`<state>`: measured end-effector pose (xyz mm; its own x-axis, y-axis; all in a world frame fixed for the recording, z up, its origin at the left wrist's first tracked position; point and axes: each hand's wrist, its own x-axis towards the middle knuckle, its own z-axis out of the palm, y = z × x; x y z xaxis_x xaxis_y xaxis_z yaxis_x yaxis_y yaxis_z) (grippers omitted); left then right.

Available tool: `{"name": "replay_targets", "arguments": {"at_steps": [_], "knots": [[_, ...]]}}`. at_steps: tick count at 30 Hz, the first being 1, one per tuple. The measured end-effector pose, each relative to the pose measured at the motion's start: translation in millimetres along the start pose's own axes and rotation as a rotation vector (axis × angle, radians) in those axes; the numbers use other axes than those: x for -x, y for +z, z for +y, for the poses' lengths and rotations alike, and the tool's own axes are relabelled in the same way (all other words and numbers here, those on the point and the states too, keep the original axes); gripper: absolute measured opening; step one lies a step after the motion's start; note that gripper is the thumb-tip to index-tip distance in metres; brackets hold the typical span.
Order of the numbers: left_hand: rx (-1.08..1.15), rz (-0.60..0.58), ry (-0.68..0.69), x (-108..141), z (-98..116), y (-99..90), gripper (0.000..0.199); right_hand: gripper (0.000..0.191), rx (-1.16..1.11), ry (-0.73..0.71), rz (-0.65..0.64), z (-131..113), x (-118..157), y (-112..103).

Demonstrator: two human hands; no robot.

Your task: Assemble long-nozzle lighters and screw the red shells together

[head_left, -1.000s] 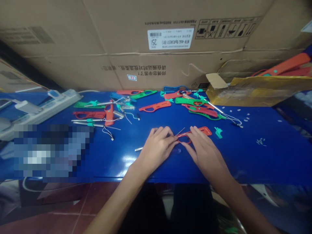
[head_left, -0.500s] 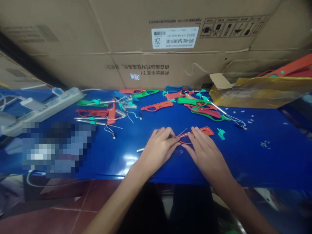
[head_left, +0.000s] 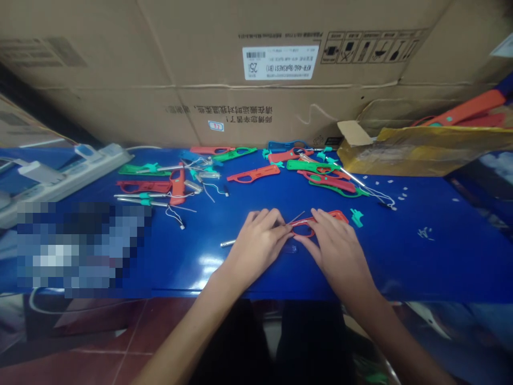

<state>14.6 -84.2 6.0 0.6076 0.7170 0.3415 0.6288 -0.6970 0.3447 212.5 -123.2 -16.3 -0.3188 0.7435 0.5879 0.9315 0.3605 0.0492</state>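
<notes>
Both hands meet over an orange plastic casing (head_left: 340, 215) with a ring-shaped opening, low over the blue table. My left hand (head_left: 262, 235) is closed on the casing's left end, where a metal tube (head_left: 227, 243) sticks out to the left beneath the hand. My right hand (head_left: 334, 240) has its fingers pressed over the casing's right part. White wire runs along the casing between the hands. A clear purplish part (head_left: 290, 249) lies just below the fingertips. To the right rests a teal piece (head_left: 356, 217).
Orange, red and green casings (head_left: 254, 174) with metal tubes and wires lie along the back. A power strip (head_left: 76, 174) stands at the left, near a blurred-out patch. A taped carton (head_left: 417, 152) holds orange parts at the right. Large cardboard (head_left: 208, 64) rises behind.
The whole view has shifted slightly, so things appear further left. The right fingers sit a little further from the left hand, and more of the casing's ring shows between them.
</notes>
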Motion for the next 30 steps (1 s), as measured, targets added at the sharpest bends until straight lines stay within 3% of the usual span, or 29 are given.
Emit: {"name": "replay_targets", "arguments": {"at_steps": [5,15,21,26,28,30], "knots": [[-0.004,-0.003,0.008,1.1,0.7,0.9,0.025,0.035,0.037,0.022,-0.023,0.1,-2.1,-1.7],[-0.123,-0.008,0.010,1.7,-0.7,-5.4,0.023,0.047,-0.121,0.151,-0.023,-2.3,-2.5,-9.4],[-0.079,0.014,-0.054,-18.1,2.6,-16.7,0.019,0.024,-0.175,0.252,0.085,3.6,0.2,-16.7],[-0.010,-0.307,0.159,-65.1,-10.6,-27.0,0.027,0.018,-0.383,0.258,0.045,13.8,5.1,-17.8],[0.114,-0.445,0.163,-79.0,-19.8,-26.4,0.029,0.018,-0.486,0.293,0.025,17.0,5.2,-16.9],[0.207,-0.492,0.161,-85.6,-27.6,-23.4,0.029,0.018,-0.530,0.327,-0.006,19.5,5.0,-15.7]]}}
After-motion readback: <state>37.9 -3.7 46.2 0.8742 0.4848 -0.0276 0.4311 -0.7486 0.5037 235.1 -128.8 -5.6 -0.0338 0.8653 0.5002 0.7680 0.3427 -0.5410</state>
